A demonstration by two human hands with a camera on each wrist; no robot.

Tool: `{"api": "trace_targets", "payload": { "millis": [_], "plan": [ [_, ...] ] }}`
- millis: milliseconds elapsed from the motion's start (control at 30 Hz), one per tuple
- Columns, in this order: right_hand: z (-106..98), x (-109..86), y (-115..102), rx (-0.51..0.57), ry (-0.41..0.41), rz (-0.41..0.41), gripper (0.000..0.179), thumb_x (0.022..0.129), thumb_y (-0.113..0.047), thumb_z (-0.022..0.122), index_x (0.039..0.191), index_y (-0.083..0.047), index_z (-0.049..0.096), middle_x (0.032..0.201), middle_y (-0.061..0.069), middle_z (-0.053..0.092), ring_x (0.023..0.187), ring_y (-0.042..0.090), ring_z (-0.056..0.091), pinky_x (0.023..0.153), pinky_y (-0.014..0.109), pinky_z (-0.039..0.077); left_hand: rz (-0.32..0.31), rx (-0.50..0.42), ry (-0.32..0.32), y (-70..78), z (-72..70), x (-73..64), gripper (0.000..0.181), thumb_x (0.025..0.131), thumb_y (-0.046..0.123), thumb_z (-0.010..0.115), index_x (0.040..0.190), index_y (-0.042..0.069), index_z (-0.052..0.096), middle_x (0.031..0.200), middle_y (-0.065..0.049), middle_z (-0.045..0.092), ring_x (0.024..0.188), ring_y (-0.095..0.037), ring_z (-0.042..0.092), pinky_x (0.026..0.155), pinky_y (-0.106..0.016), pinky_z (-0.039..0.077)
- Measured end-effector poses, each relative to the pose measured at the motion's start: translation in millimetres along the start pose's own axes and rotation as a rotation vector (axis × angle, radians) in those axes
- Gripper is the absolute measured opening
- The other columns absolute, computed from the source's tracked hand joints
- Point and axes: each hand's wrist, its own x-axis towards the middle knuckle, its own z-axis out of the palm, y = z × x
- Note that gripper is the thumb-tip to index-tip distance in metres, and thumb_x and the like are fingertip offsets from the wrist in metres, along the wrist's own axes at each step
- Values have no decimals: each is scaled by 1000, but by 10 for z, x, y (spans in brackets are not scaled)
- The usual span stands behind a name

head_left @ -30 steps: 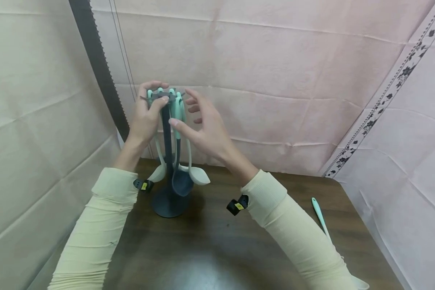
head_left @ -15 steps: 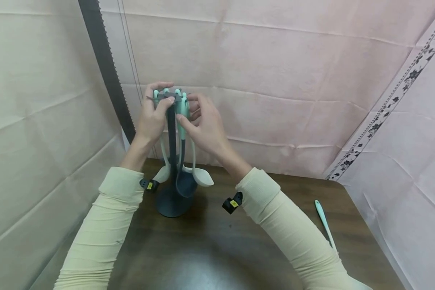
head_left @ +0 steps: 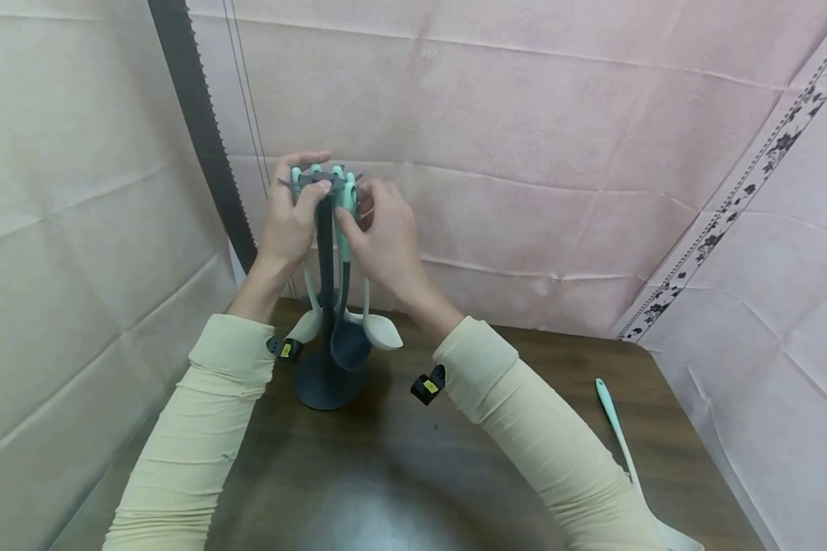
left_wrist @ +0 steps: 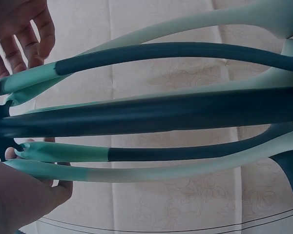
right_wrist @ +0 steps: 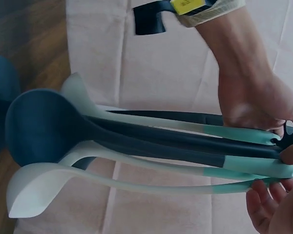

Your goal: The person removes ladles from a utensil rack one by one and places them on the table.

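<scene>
A dark blue utensil stand (head_left: 325, 268) stands at the back left of the table, hung with several mint-handled ladles and other utensils. My left hand (head_left: 291, 222) grips the hooked top of the stand, its thumb over the rim. At the stand's right side, my right hand (head_left: 386, 237) pinches the mint handle end of a dark blue ladle (right_wrist: 44, 126), thumb in front and fingers behind. A white ladle (right_wrist: 36, 190) hangs beside it, its handle passing close to those fingers. In the left wrist view, the dark ladle's handle (left_wrist: 31, 78) reaches up to the hooks.
A light utensil with a mint handle (head_left: 613, 417) lies at the right of the brown table (head_left: 510, 474), partly covered by the right sleeve. Pale cloth walls (head_left: 510, 153) enclose the table behind and at both sides.
My right hand has moved left onto the handles, and its fingers have drawn together around the dark ladle's handle end. The left hand keeps its hold on the stand's top.
</scene>
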Motion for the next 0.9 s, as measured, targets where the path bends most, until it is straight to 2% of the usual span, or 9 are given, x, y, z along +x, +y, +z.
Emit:
{"api": "trace_targets", "payload": {
  "millis": [133, 300, 467, 733, 900],
  "plan": [
    [12, -25, 19, -35, 4, -32, 22, 102, -20, 70, 114, -3, 63, 104, 8, 61, 90, 26, 67, 75, 26, 52, -5, 4, -2, -7, 7, -5, 42, 105, 24, 53, 145, 13, 49, 153, -1, 48, 134, -22, 52, 111, -39, 42],
    [-30, -9, 13, -68, -29, -36, 22, 103, -20, 70, 113, -3, 63, 101, 7, 63, 88, 20, 64, 75, 25, 51, 2, -12, -7, -16, 2, -4, 42, 105, 24, 52, 145, 14, 48, 153, -2, 48, 133, -23, 51, 109, -39, 42],
    [-93, 29, -17, -90, -74, -2, 22, 103, -21, 70, 115, -4, 64, 98, 5, 66, 86, 16, 62, 73, 25, 51, 13, 12, -11, -17, -1, 6, 43, 104, 26, 52, 145, 13, 48, 153, -2, 47, 134, -22, 51, 111, -40, 41],
    [-133, 12, -87, -81, -142, 83, 20, 105, -23, 68, 116, -8, 61, 100, 3, 68, 85, 12, 68, 70, 25, 57, 1, 44, -3, 1, -4, -13, 43, 104, 27, 52, 145, 15, 49, 154, -1, 46, 132, -21, 51, 109, -40, 43],
    [-164, 3, -68, -35, -141, 87, 19, 104, -22, 68, 114, -7, 63, 100, 4, 71, 83, 13, 70, 70, 27, 57, 5, 29, 0, -21, 9, -7, 43, 104, 26, 52, 146, 14, 49, 152, -3, 47, 129, -22, 52, 105, -40, 44]
  ]
}}
